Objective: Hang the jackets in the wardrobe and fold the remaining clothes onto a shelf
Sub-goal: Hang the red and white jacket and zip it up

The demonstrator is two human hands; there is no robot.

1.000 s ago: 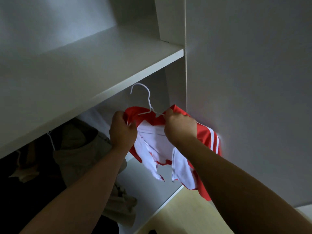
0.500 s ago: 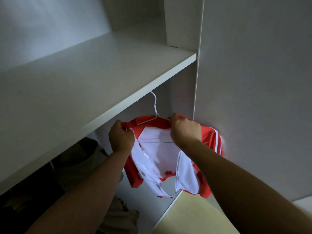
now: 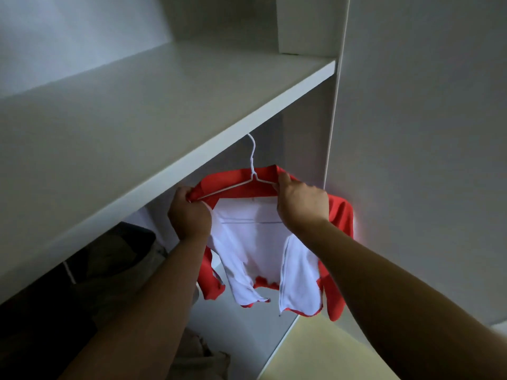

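Observation:
A small red jacket with a white lining hangs open on a white wire hanger inside the wardrobe. The hanger's hook disappears up behind the front edge of the white shelf, so the rail is hidden. My left hand grips the jacket's left shoulder and the hanger end. My right hand pinches the collar and the hanger wire on the right side. The red sleeves dangle on both sides.
A beige-olive garment hangs further left in the dark compartment, with dark clothing beside it. The wardrobe's white side panel stands close on the right. Crumpled beige fabric lies on the wardrobe floor. Pale yellow flooring shows below.
Both hands have lifted the jacket on its hanger upward and further in; the hook, fully visible before, now reaches up behind the shelf edge.

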